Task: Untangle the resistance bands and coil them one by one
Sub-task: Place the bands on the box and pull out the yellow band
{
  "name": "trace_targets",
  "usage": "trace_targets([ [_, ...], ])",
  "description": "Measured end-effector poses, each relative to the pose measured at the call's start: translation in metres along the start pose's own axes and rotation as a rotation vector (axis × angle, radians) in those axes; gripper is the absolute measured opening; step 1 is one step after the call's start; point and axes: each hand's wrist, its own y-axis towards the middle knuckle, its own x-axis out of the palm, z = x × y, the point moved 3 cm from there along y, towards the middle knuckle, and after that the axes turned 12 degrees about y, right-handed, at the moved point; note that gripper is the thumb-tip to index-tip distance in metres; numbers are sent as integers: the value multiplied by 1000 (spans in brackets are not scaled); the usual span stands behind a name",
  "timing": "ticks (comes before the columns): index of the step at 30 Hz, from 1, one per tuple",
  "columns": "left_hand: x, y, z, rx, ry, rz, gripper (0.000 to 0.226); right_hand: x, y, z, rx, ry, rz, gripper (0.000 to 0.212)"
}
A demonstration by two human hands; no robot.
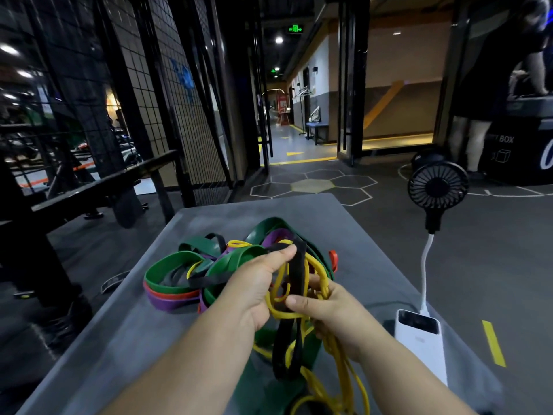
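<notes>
A tangle of resistance bands lies on the grey table (125, 339): wide green bands (173, 262), purple bands (170, 304), a red band (333, 259), a black band (297, 274) and a thin yellow band (338, 363). My left hand (254, 286) pinches the black band at its top, lifting it above the pile. My right hand (323, 307) grips loops of the yellow band that wind round the black one. Yellow and black strands hang down between my forearms toward the table's near edge.
A small black fan (437, 190) stands at the table's right on a white cable, plugged into a white power bank (419, 339). A black bench (98, 187) and wire-mesh wall are on the left. A person stands far right by a black box.
</notes>
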Motion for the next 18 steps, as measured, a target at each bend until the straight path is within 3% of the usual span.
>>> trace_targets([
  [5,-6,2,-5,-9,89,43,44,-4,0,1,-30,58,80,33],
  [8,-12,2,-8,103,443,70,84,-6,-2,-1,-64,75,116,29],
  [10,-9,-5,-9,175,714,90,93,-8,-1,-2,-85,15,148,38],
  [13,-5,-12,-13,200,885,116,68,-8,1,-1,-118,-169,201,47],
  [16,-8,-11,-18,152,741,144,44,-5,0,1,-111,-263,174,48],
  [18,-10,-8,-23,138,635,145,41,-5,-2,1,-102,-297,146,36],
])
